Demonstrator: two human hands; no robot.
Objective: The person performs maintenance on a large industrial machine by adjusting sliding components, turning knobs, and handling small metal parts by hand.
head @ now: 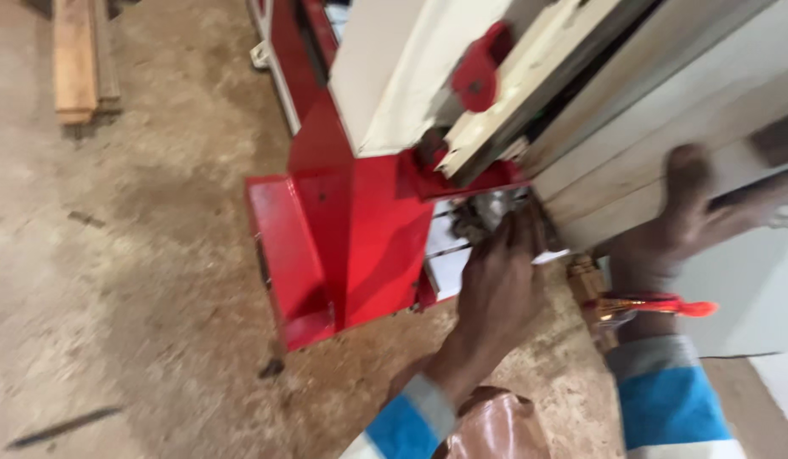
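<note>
**Both hands on timber at the red machine**

Left hand (500, 285) lay flat by the red sheet-metal machine base (351, 246), fingers (517, 242) pressed together and extended, tips at the grey metal mechanism (487, 211) just ahead of them. Not pinching anything that I could see; frame was blurred.

Right hand (666, 234) sat on the pale planed wooden boards (666, 144), which ran up and away beyond its fingers, thumb raised. Whether those fingers curled around a board edge: couldn't tell. Red-and-gold bangle (649, 304) on that wrist, blue-and-white striped sleeve (666, 399) below.

A red round knob (479, 72) stood well above the left fingers. Sawdust-covered floor (139, 255) to their left, a short stack of wood offcuts (79, 59) well apart.

Judgement: for good work here, keep the left fingertips clear of the mechanism, and bear on the boards from above with a flat palm.
</note>
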